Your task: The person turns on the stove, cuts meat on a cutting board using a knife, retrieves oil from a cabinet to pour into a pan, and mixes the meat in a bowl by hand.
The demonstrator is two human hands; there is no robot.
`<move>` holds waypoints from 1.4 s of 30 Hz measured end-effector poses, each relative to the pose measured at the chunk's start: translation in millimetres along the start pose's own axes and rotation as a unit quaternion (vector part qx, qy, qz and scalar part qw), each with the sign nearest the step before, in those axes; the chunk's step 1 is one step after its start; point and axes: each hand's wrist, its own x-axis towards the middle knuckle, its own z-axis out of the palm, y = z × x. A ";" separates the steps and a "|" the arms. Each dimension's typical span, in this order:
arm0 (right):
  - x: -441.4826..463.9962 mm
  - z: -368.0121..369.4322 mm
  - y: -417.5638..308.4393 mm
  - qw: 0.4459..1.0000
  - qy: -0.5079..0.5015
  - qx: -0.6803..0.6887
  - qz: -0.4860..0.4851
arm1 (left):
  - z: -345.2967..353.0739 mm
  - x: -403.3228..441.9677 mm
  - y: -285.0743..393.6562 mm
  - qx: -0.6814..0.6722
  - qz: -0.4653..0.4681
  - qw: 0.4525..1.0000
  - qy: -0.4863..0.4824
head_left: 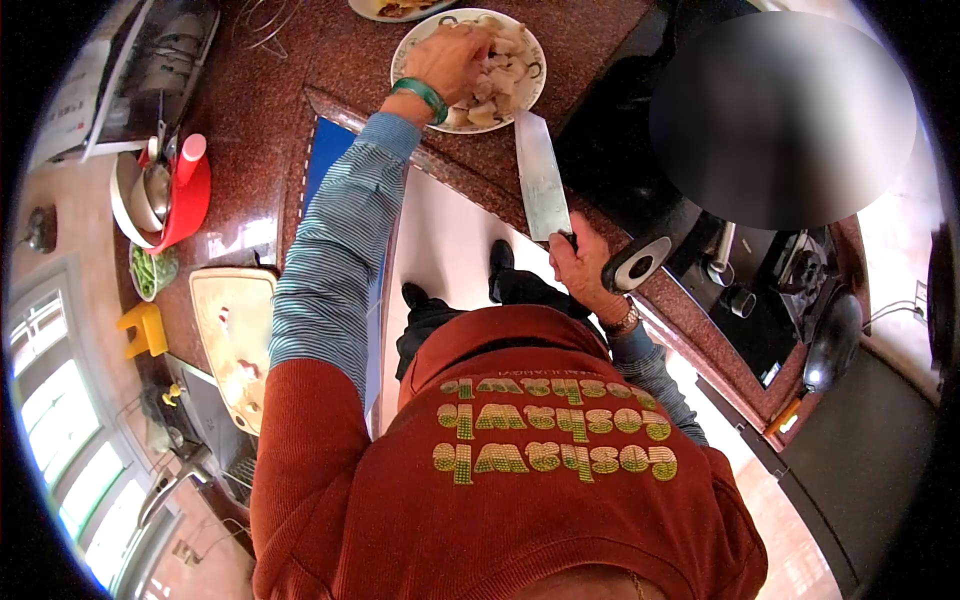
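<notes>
My left hand [445, 62], with a green bracelet at the wrist, is over the white plate [398, 50] at the top centre. Its fingers are curled down among the pale sliced food pieces [500, 85], and what they grip is hidden. Lower and to the right, my right hand [583, 262] is closed round the handle of a wide-bladed knife [542, 180]. The blade points up toward the plate, its far end close to the rim.
A black lid-like object with a pale centre [636, 265] is beside my right hand. Black stove [765, 290] at right. At left are a cutting board [232, 335] with small scraps, a red container [190, 205] and greens [152, 268]. Another plate [400, 12] touches the top edge.
</notes>
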 end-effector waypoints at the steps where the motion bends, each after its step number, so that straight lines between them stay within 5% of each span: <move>1: 0.5 -0.5 -1.5 1.000 -0.002 -0.001 -0.001 | -1.0 -0.3 -1.6 -0.004 -0.001 1.000 -0.017; 8: 3.0 1.1 10.0 0.998 -0.012 -0.054 0.013 | -2.5 -1.9 0.7 0.013 0.025 0.999 -0.016; 11: 2.3 1.3 11.9 0.999 -0.011 -0.047 0.018 | -5.9 -0.7 5.8 0.010 -0.049 0.998 -0.031; 14: -0.9 1.4 30.3 0.999 0.003 -0.036 0.019 | -13.5 4.0 5.9 -0.132 -0.087 0.987 0.033; 16: -0.2 2.2 17.8 0.999 0.007 -0.032 0.019 | -17.8 2.6 5.0 -0.469 -0.182 0.855 0.125; 17: 0.1 0.7 8.6 0.999 0.001 -0.007 0.033 | -21.1 0.0 3.0 -0.467 -0.184 0.855 0.128; 19: 2.7 0.6 -2.1 0.999 -0.009 0.017 0.045 | -33.4 -7.0 3.5 -0.735 -0.218 0.641 0.033; 20: 3.2 0.4 -2.5 0.998 -0.011 0.014 0.060 | -37.7 -11.4 7.6 -0.778 -0.231 0.584 0.031; 25: 5.8 4.2 -15.6 0.998 -0.027 0.004 0.048 | -40.6 -30.6 7.7 -0.840 -0.188 0.509 0.027; 28: 5.0 9.3 -17.3 0.998 -0.030 -0.005 0.059 | -46.4 -41.6 10.7 -0.891 -0.189 0.411 0.043; 31: 5.7 14.4 -15.7 0.999 -0.027 -0.018 0.041 | -56.5 -50.8 13.1 -0.896 -0.211 0.385 0.065; 35: 5.2 14.0 -22.9 0.999 -0.019 -0.002 0.047 | -48.4 -58.2 -2.6 -0.828 -0.278 0.472 0.116; 37: 3.9 12.6 -28.9 0.998 -0.023 0.017 0.051 | -40.1 -62.2 -14.6 -0.658 -0.365 0.626 0.203; 42: 0.2 9.1 -28.4 0.997 -0.019 0.003 0.077 | -29.3 -70.8 -33.4 -0.524 -0.384 0.733 0.200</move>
